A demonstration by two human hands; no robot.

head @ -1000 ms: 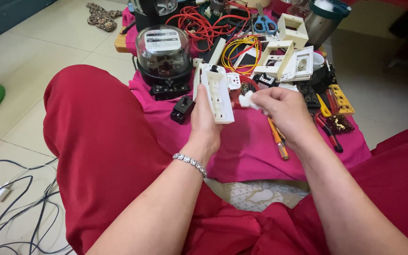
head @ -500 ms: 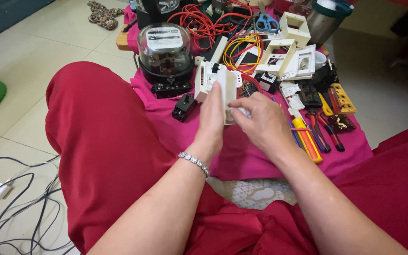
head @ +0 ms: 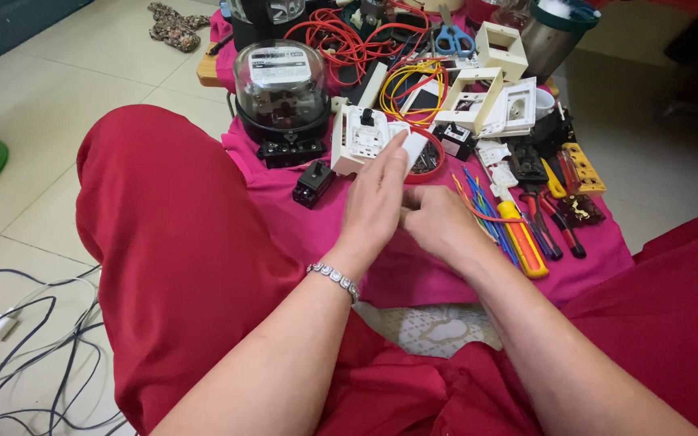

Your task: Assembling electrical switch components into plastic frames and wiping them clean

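**Two hands meet over a white plastic switch plate**

The left hand (head: 377, 202), with a beaded silver bracelet (head: 333, 278) at the wrist, stands on edge with fingers straight, pressed against a white rectangular plastic switch plate (head: 414, 149) whose top corner shows past the fingertips. The right hand (head: 438, 226) is curled and touches the left palm; what it grips is hidden, so whether it clamps the plate cannot be told. Both hands hover over a magenta cloth (head: 414, 258) spread between red-trousered knees. On the cloth, just behind the hands, lies a cream switch box with a black toggle (head: 361, 137). Left of that box stands a glass-domed black electricity meter (head: 282, 89); a small black breaker (head: 313, 184) lies in front of the meter. Right of the box lie a yellow-handled screwdriver (head: 523, 242) and red-handled pliers (head: 559, 222).
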